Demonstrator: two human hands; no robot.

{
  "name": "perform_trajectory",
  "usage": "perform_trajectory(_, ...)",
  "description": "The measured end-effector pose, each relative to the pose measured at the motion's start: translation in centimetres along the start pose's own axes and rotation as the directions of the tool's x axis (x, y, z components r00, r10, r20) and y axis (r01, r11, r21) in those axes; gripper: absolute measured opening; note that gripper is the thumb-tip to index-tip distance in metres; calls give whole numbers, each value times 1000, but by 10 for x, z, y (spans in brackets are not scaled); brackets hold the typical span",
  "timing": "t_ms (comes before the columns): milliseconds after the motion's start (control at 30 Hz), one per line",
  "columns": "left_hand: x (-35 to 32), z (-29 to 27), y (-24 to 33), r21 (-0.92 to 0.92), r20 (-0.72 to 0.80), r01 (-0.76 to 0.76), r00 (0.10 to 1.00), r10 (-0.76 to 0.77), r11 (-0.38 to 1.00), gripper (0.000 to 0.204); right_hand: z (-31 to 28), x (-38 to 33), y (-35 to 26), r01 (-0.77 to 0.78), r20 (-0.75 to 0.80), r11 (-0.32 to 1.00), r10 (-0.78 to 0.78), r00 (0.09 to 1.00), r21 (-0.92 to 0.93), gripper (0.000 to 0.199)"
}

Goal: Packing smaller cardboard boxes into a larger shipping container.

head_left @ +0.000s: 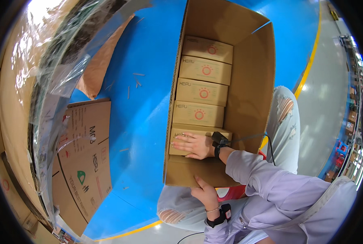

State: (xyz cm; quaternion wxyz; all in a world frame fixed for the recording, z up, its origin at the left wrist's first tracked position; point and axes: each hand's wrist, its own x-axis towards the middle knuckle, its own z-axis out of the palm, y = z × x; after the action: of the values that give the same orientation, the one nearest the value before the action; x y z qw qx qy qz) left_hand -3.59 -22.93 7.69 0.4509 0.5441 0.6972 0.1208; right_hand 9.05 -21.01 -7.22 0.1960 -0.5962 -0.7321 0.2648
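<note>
Open brown carton (250, 61) above a blue floor (136, 126), its long axis running away from the person. Inside, five small cardboard boxes (204, 92) stand in a single row along the left wall. On each of the four farther boxes, the upper face carries dark lettering toward its left corner and a round red emblem ringed by short marks near the middle; on the farthest, shadow dulls the lettering. The nearest box (202, 129) shows part of the same lettering, the remainder being covered by the hand.

The right grip (193, 145), a bare hand, lies palm down and flat on the nearest box, fingers extended and slightly parted, enclosing nothing. The left grip (206, 195) is closed over the rim of the carton's near wall, thumb against the inner face, the other fingers largely hidden. Each wrist bears a black strapped device; a thin dark cable (269, 148) runs beside the right sleeve.

At left, a printed cardboard panel (81, 154) displays large black characters, a green emblem, small red symbols and lines of finer print, beside a stack wrapped in glossy clear film (22, 85). Pale scraps (138, 74) lie on the floor.
</note>
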Motion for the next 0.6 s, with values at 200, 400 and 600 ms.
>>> perform_trajectory(200, 0, -2, 9, -9, 45, 69, 997, -68, 998, 29, 17, -1, 1, 12, -6, 1000, -13, 1000, -20, 58)
perform_trajectory(400, -1, -1, 7, -8, 57, 68, 996, -67, 998, 28, 19, -1, 5, 2, -30, 1000, -1, 1000, 25, 59)
perform_trajectory(600, 0, 3, 8, 10, 46, 42, 998, -43, 999, 28, 23, -1, 5, 12, -26, 1000, -12, 1000, 0, 61)
